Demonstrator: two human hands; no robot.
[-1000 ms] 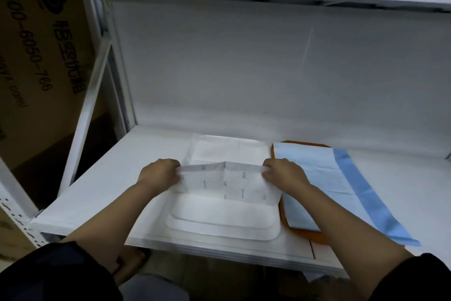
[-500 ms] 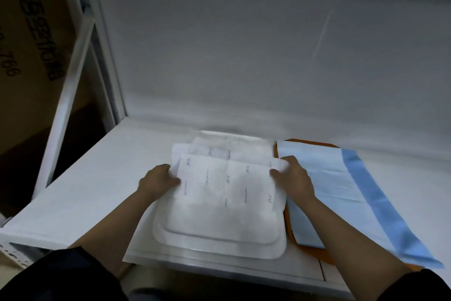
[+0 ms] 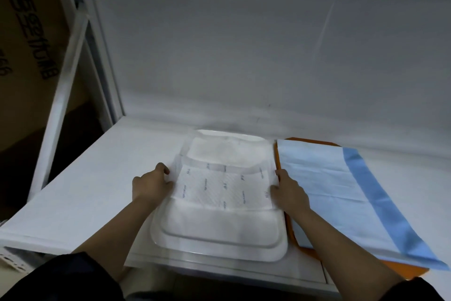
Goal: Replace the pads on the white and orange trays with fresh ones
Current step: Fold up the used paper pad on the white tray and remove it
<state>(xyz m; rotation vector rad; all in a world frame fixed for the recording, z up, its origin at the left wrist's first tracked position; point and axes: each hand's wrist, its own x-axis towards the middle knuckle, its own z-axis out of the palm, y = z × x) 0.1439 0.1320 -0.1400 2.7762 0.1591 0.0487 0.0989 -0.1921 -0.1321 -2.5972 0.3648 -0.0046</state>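
On the near shelf (image 3: 73, 193), both hands work the white pad (image 3: 223, 184) over the white tray (image 3: 219, 249): left hand (image 3: 151, 184) pinching one edge, right hand (image 3: 288, 193) gripping the other. Best to pull evenly, keeping corners square inside the rim. Count: two trays, two pads. Beyond, right, the orange tray (image 3: 283, 154) wears a blue pad (image 3: 341, 191).

The cardboard box (image 3: 29, 39) at ten o'clock bears bold black characters, too skewed to read. Small blue print dots the white pad (image 3: 224, 186), illegible.
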